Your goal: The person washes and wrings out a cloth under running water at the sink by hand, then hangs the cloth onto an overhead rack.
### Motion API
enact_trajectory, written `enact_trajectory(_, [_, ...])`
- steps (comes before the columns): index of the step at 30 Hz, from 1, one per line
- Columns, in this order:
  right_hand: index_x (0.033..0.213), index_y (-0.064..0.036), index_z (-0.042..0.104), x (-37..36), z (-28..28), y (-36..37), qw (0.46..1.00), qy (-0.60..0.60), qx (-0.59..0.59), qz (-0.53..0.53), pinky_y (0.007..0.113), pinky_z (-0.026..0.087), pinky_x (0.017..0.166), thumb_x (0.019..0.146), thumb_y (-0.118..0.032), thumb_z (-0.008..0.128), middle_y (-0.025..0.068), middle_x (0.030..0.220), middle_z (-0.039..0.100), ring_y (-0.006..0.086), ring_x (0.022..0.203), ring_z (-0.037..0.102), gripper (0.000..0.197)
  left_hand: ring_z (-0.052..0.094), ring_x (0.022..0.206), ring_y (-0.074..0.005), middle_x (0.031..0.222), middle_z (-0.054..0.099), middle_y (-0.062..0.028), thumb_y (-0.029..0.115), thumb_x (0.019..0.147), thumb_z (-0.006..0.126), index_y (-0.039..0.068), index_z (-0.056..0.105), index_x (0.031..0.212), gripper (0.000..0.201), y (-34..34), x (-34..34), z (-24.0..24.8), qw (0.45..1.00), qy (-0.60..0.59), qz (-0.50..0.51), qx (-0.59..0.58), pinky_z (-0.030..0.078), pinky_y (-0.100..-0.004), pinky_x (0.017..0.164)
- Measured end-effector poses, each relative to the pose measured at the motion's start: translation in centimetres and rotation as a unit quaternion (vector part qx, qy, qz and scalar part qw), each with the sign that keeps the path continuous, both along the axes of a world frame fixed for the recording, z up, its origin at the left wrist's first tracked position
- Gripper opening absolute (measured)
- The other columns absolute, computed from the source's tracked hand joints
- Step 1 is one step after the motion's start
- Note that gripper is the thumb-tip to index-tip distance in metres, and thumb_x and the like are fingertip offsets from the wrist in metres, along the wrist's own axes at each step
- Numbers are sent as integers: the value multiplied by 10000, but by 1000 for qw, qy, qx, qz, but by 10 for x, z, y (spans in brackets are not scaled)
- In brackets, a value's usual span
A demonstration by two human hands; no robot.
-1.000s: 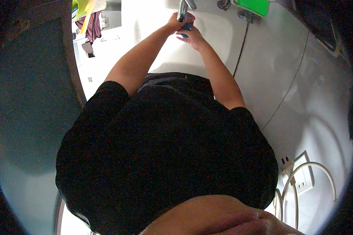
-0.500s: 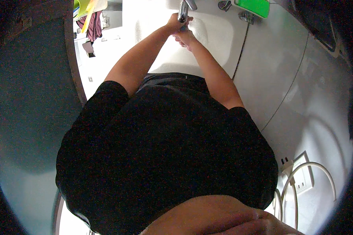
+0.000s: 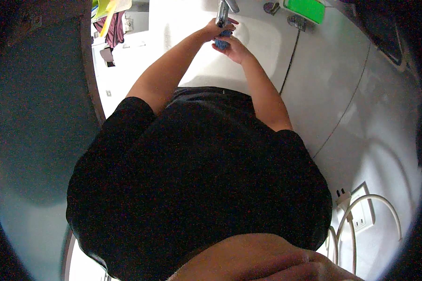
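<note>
Both my hands are over a white washbasin (image 3: 267, 61), under a chrome tap (image 3: 222, 15). A small blue lump (image 3: 222, 43), its kind not clear, sits between them. My right hand (image 3: 236, 49) is curled around its near side, with thumb and fingers against it. My left hand (image 3: 213, 30) comes in from the left and touches the far end of the blue lump. Its fingers reach past the tap to the right, apart from one another. The tap's spout hides part of the left hand.
A bright green box-shaped thing (image 3: 305, 9) is at the upper right, beside the basin. A dark panel (image 3: 37, 131) stands close on my left. To the right, white cables (image 3: 384, 201) loop from a wall socket (image 3: 362, 213). Dark red cloth (image 3: 115, 32) hangs at the upper left.
My hands were clasped closer together, hiding most of the blue lump. Now the right hand has shifted right and opened around it, so more blue shows. The view has moved slightly.
</note>
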State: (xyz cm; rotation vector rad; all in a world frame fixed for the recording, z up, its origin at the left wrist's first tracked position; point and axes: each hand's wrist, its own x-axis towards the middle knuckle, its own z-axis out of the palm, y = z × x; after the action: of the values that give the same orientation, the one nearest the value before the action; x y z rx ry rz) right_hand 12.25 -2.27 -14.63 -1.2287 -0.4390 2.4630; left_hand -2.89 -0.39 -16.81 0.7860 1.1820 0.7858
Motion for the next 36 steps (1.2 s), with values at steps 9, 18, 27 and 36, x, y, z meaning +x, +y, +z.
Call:
enact_trajectory(9, [933,-65,581,-4,-47,1,985,120,-85,93,282,517,568,876,-293,614,-30,642,521,149,504,526,237,630,795,-184,874,665,-72,203,790,720,62,687,1032,283,14,8,-3,1000,20,-10,-15,514,-342,730])
enact_trajectory(18, [1158,-39,559,-27,-18,2,680,-500,419,335,459,522,806,829,-477,625,183,1089,656,358,986,645,552,668,843,-365,878,701,-158,215,673,750,82,684,891,264,4,26,-12,917,367,96,121,507,-449,784])
enact_trajectory(27, [1198,10,500,11,-16,-3,919,-231,289,138,347,519,798,877,-334,657,136,1049,668,244,923,665,495,621,978,-189,1027,632,-54,386,771,785,77,563,1132,524,-16,-1,15,974,-16,48,-222,519,-381,890])
enact_trajectory(36, [1088,-35,679,29,5,2,859,-317,378,137,289,531,719,820,-371,734,97,960,705,186,807,686,433,603,1014,-236,1098,585,-124,234,737,815,-17,381,1312,763,-25,4,13,977,-3,144,-159,501,-371,896])
